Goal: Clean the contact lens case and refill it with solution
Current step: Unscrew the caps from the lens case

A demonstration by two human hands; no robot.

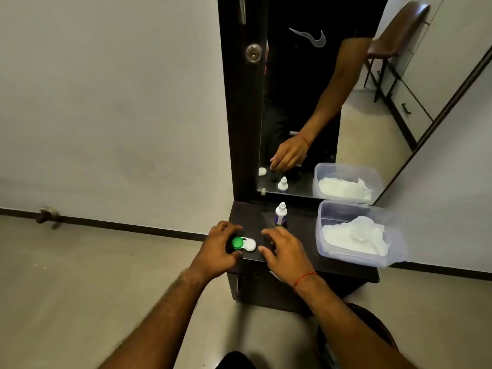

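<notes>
Case [243, 244] sits capped at the surface's [298, 251] front-left corner, my left hand [217, 249] gripping it, right hand [283, 249] spread empty; cleaning and refilling remain, I judge.

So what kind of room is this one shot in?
Probably a bedroom or dressing area at home: a small dark dressing table stands under a tall mirror, and the mirror reflects a chair and cabinet drawers.

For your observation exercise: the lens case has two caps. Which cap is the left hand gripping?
The green cap, at the case's left end, enclosed by the left hand. The white cap beside it lies uncovered between both hands.
</notes>
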